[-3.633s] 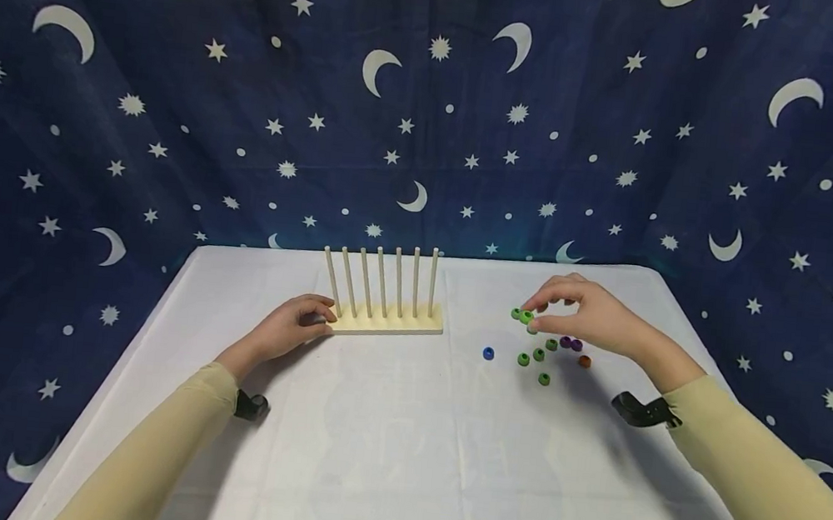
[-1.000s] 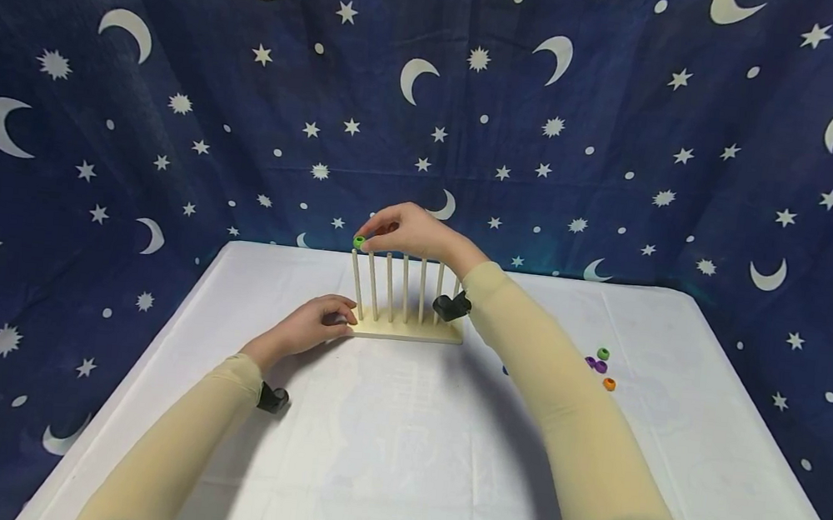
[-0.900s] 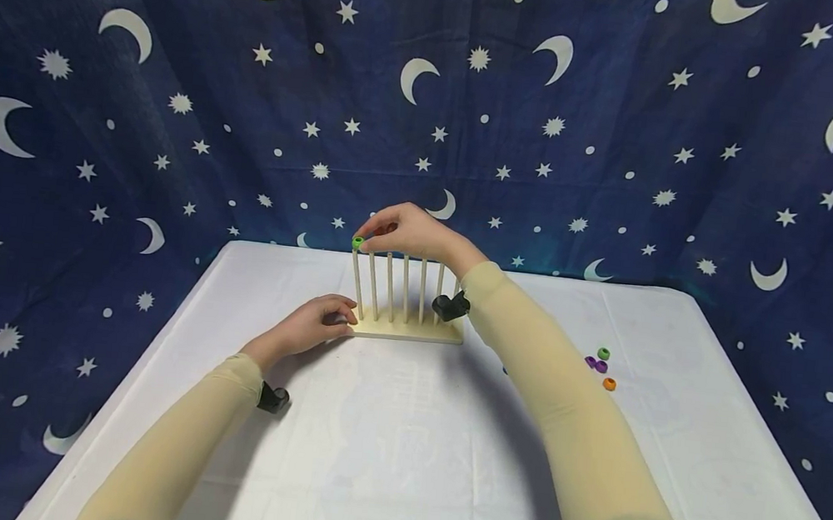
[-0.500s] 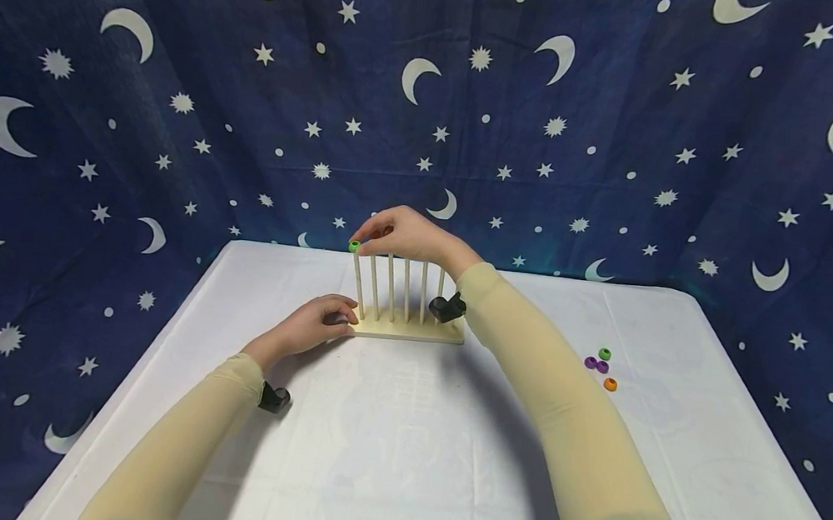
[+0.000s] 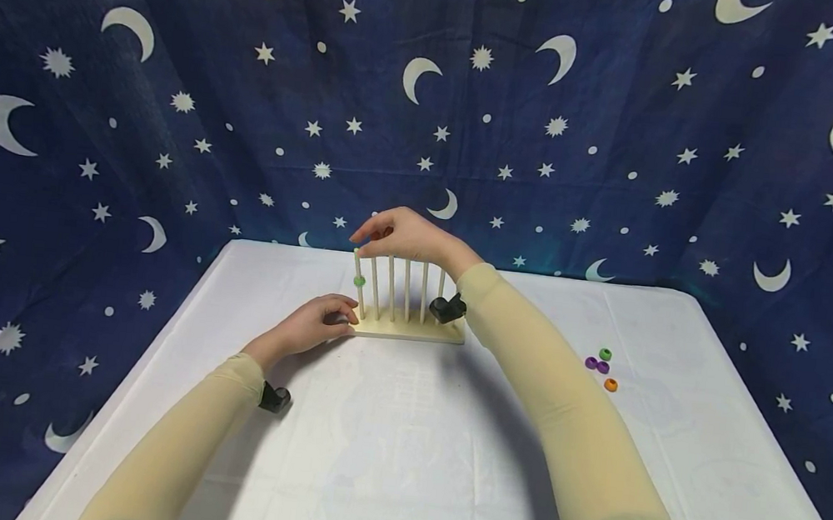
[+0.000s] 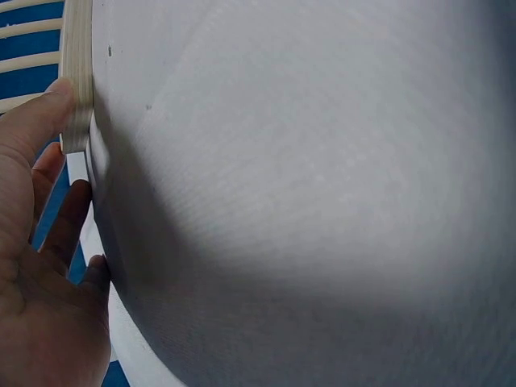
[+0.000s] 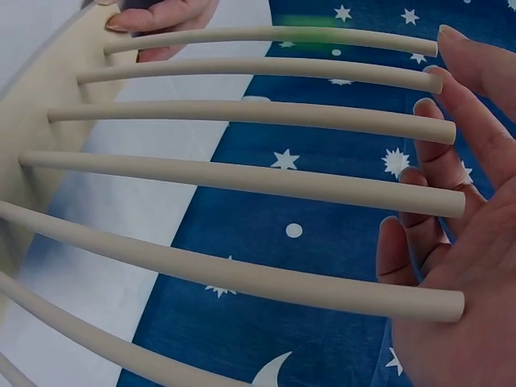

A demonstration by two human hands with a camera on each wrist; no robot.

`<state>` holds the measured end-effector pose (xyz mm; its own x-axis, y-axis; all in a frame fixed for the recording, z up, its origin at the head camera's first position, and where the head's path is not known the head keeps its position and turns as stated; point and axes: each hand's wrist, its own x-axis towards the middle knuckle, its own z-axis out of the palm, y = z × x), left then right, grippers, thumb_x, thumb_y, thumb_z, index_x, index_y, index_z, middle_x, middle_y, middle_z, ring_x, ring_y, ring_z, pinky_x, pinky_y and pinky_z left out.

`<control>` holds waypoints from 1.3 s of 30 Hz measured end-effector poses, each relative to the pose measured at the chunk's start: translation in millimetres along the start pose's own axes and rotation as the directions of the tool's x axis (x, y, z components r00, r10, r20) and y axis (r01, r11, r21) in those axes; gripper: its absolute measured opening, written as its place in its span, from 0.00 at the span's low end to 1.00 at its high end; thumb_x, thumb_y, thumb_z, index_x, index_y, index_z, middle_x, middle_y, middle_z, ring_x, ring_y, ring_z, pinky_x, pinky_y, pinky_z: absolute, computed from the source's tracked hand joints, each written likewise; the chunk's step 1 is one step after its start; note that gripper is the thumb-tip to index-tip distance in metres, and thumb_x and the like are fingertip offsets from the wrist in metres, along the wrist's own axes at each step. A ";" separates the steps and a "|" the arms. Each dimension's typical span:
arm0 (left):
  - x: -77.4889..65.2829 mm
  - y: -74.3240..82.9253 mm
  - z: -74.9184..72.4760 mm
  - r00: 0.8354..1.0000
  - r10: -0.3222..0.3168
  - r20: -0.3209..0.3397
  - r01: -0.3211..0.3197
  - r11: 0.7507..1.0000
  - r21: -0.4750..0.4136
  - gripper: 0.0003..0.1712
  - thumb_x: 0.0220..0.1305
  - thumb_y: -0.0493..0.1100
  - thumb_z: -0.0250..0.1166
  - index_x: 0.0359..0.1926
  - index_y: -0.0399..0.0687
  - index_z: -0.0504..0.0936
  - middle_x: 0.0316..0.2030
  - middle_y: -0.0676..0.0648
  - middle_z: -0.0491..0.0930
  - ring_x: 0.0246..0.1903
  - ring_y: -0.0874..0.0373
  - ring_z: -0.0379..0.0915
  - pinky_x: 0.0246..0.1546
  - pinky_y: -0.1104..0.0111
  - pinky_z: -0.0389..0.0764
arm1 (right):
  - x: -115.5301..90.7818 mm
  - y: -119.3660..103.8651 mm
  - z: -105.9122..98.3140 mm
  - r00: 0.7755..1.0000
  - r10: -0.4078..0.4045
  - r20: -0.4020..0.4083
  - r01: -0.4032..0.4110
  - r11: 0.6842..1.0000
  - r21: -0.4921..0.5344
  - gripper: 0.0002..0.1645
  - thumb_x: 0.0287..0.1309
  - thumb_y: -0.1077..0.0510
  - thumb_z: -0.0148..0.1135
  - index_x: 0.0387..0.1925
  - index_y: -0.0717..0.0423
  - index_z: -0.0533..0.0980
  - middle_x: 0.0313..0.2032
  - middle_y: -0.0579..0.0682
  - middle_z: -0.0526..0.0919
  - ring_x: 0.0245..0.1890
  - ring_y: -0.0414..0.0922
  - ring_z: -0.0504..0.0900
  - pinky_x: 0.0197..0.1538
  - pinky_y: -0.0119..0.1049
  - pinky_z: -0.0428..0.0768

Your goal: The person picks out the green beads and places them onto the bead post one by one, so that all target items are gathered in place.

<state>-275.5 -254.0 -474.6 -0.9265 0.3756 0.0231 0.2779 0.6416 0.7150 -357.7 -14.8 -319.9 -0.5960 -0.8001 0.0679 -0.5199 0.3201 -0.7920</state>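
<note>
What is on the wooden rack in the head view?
A green bead is around the leftmost peg of the wooden rack, partway down. The left hand covers part of the left end; the right wrist's black camera hides parts of the rightmost pegs.

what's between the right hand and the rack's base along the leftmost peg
In the head view, a green bead is around that peg, partway down, clear of both the right hand and the base.

green bead | midway down leftmost peg | pale wooden rack | upright
</note>
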 end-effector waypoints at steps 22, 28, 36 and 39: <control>1.8 -0.9 2.1 1.000 -0.018 -0.007 0.018 1.000 0.011 0.06 0.67 0.41 0.71 0.44 0.50 0.86 0.65 0.40 0.75 0.69 0.41 0.65 0.72 0.49 0.61 | -52.7 -13.8 -36.4 0.994 0.048 -0.095 -0.055 0.996 -0.076 0.17 0.65 0.45 0.70 0.53 0.41 0.85 0.53 0.43 0.82 0.51 0.44 0.79 0.55 0.43 0.80; 1.6 -2.1 3.3 1.000 -0.029 -0.009 0.029 1.000 0.002 0.05 0.67 0.41 0.71 0.43 0.51 0.85 0.65 0.42 0.75 0.70 0.42 0.64 0.73 0.51 0.61 | -79.5 -10.7 -46.9 0.991 0.068 -0.119 -0.083 0.989 -0.125 0.17 0.64 0.46 0.70 0.52 0.41 0.86 0.52 0.45 0.83 0.50 0.43 0.77 0.53 0.46 0.78; 2.2 -1.1 4.3 1.000 -0.027 -0.011 0.027 0.999 0.021 0.05 0.67 0.41 0.71 0.43 0.51 0.85 0.65 0.42 0.75 0.70 0.43 0.64 0.73 0.50 0.60 | -123.8 3.0 -58.1 0.983 0.137 -0.121 -0.155 0.976 -0.152 0.15 0.64 0.46 0.71 0.51 0.39 0.86 0.48 0.44 0.83 0.49 0.45 0.73 0.46 0.47 0.77; 3.0 -0.4 4.6 0.999 -0.032 -0.010 0.032 0.999 0.024 0.05 0.67 0.41 0.71 0.43 0.51 0.85 0.65 0.42 0.75 0.70 0.42 0.64 0.73 0.50 0.60 | -138.3 8.0 -61.3 0.976 0.175 -0.126 -0.194 0.968 -0.157 0.16 0.64 0.46 0.70 0.52 0.40 0.86 0.48 0.44 0.82 0.50 0.46 0.73 0.45 0.47 0.78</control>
<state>-277.2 -250.1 -478.1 -0.9374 0.3482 0.0078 0.2543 0.6690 0.6984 -316.9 129.5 -298.4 -0.7501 -0.6613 0.0046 -0.4843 0.5446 -0.6848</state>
